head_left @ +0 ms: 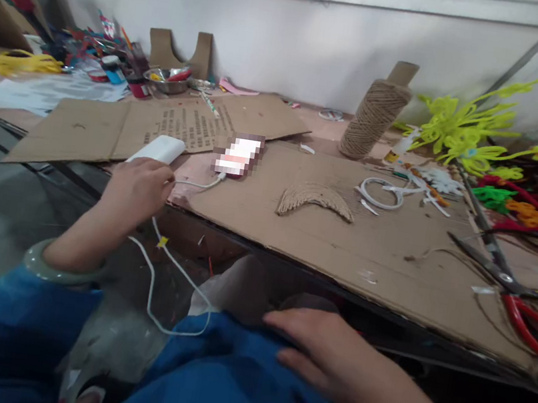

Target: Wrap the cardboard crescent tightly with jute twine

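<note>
My left hand is closed at the table's front edge, fingers curled round a white charging cable. It touches the near end of a white power bank, partly hiding it. The cable runs from this hand to a phone with a lit, blurred screen. More of it hangs in a loop below the edge, with a small yellow tag on it. Over the blue clothing on my lap rests my right hand, fingers stretched out and holding nothing. A crescent-shaped cardboard piece wrapped in twine lies on the cardboard.
A cone of twine stands at the back, near a small glue bottle. Red-handled scissors lie at right, beside bright pipe-cleaner flowers. Printed cardboard overhangs the left edge. Paint jars and a metal bowl sit behind.
</note>
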Available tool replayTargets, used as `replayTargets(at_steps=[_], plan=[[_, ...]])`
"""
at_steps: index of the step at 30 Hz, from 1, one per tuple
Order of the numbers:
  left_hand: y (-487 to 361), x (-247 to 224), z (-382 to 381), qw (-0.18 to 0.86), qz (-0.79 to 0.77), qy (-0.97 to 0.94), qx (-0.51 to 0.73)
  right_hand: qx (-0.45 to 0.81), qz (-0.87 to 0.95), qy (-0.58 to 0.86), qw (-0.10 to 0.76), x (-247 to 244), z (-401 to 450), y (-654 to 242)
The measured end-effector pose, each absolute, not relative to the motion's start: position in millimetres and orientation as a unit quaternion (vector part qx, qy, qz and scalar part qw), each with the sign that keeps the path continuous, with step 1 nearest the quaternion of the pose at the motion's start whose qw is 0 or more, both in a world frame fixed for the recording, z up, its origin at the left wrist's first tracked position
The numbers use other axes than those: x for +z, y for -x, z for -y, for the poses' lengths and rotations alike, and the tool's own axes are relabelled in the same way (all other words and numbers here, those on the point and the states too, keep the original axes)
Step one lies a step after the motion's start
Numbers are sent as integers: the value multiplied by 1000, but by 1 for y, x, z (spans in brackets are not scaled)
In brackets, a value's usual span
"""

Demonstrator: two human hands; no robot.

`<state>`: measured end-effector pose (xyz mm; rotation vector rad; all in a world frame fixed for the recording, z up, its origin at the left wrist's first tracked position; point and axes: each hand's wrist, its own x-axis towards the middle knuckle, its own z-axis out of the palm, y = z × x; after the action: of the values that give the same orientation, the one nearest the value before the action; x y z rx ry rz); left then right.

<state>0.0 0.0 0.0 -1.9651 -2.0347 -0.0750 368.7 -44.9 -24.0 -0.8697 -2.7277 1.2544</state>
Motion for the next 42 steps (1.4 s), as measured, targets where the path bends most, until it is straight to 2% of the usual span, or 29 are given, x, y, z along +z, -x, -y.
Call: replayTargets(at_steps=[3, 6, 9, 12, 17, 23, 28, 31, 34, 37, 39, 42], plan=[[7, -1, 1, 141, 713, 687, -9, 366, 868, 325, 86, -5, 27, -403], [6, -2, 6, 117, 704, 701, -14, 275, 869, 378, 162, 4, -10, -428], [-17, 3, 4, 70, 686, 717, -106, 168, 874, 433, 141, 2, -59, -428], [-64, 10, -14, -23, 647, 741, -179, 81, 877, 467, 77, -7, -106, -407], [-148, 18, -73, -140, 585, 781, -167, 74, 880, 465, 57, -23, -148, -377], [-205, 22, -126, -169, 498, 821, -221, 84, 882, 455, 90, -33, -153, -387], [-219, 3, -144, -246, 496, 775, -305, 54, 866, 468, 170, -34, -146, -407], [-217, -8, -143, -318, 492, 749, -309, 35, 866, 442, 232, -25, -140, -418], [-216, -13, -140, -387, 461, 736, -310, 12, 869, 428, 249, -17, -137, -426], [-218, -15, -139, -408, 440, 726, -336, 6, 870, 416, 264, -17, -140, -431], [-219, -15, -139, -419, 442, 705, -363, 30, 853, 427, 299, -20, -144, -433], [-220, -13, -140, -467, 435, 628, -445, 142, 768, 474, 406, -24, -147, -433]])
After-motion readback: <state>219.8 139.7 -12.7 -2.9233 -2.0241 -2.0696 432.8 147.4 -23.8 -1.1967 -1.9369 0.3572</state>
